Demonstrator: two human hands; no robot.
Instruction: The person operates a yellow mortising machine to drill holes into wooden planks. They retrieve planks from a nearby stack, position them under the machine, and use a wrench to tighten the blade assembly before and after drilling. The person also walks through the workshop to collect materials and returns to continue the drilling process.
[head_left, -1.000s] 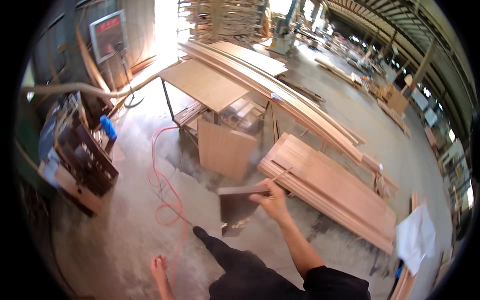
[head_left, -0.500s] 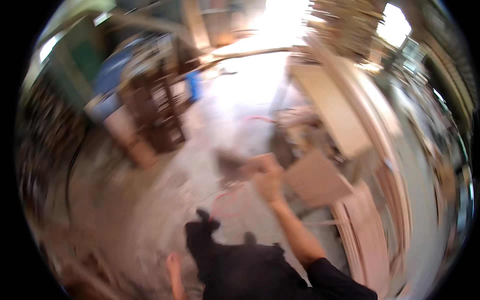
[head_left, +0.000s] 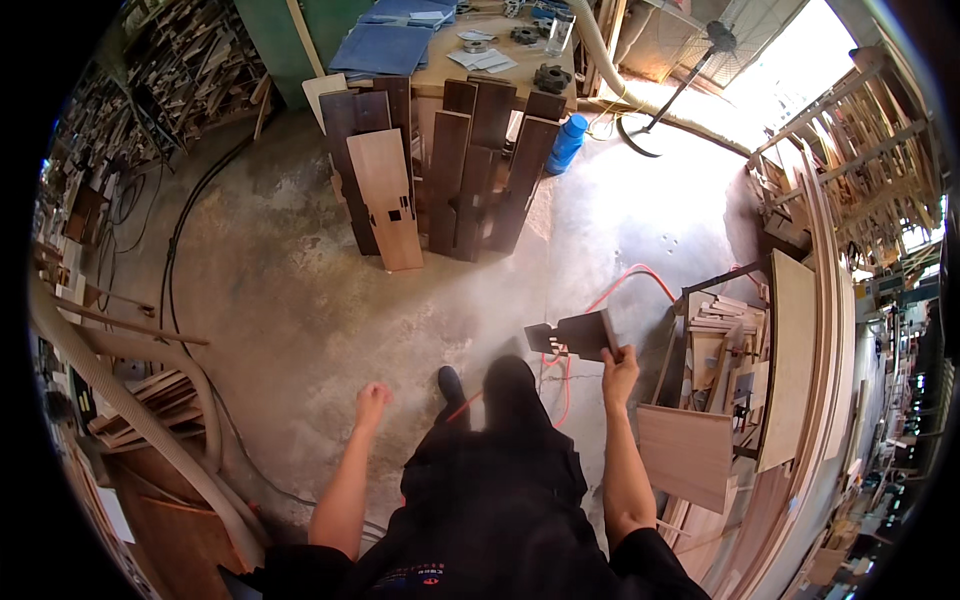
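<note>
The right hand (head_left: 620, 372) has a tight grip on a small dark brown board (head_left: 582, 335). It pinches the board by its right end, and the rest pokes out to the left. The board is up in the air over the floor (head_left: 280, 230), in front of the person's legs and a bit to the right. Near its left end it has some small cut-out holes. Behind it, a thin red hose (head_left: 640, 267) curls on the floor.

The left hand (head_left: 374, 400) hangs over the floor on the other side, well apart from the board. Its grip is loose and its fingers bend a little.

Farther ahead, a bunch of tall dark boards (head_left: 447, 180) leans against the front of a wooden tabletop (head_left: 440, 70). One pale board (head_left: 385, 195) with square holes leans there too. A blue bottle (head_left: 566, 145) is just to the right of the dark boards. Up on the tabletop are flat blue sheets (head_left: 380, 48), white papers (head_left: 485, 60) and a clear glass (head_left: 560, 35). Over on the right, a square pale panel (head_left: 687, 450) is near a pile of wood bits (head_left: 725, 325).
</note>
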